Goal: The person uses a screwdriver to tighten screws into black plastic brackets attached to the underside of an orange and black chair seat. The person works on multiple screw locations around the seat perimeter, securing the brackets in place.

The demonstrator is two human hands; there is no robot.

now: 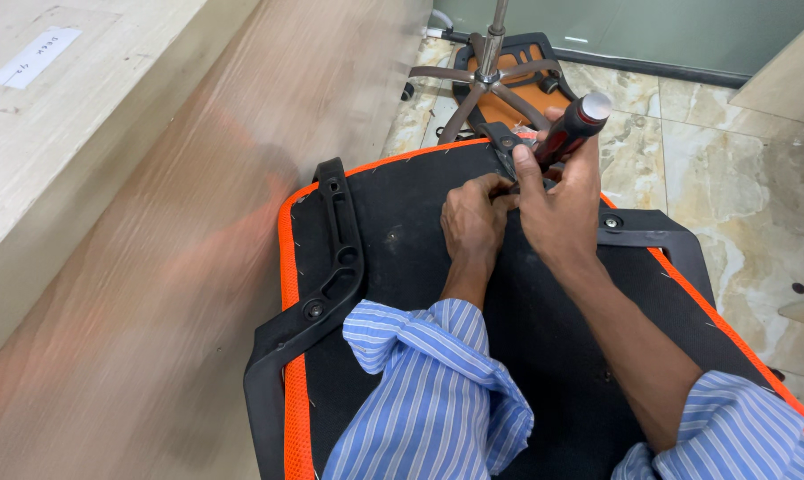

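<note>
The right hand (564,206) is clenched around a screwdriver (569,132) by its black-and-red handle, tip down at the metal bracket (505,147) on the upturned chair seat (420,267). Just beside it, the left hand (473,218) pinches at the same spot. The screwdriver looks stiff and light, its ribbed handle best for grip
</note>
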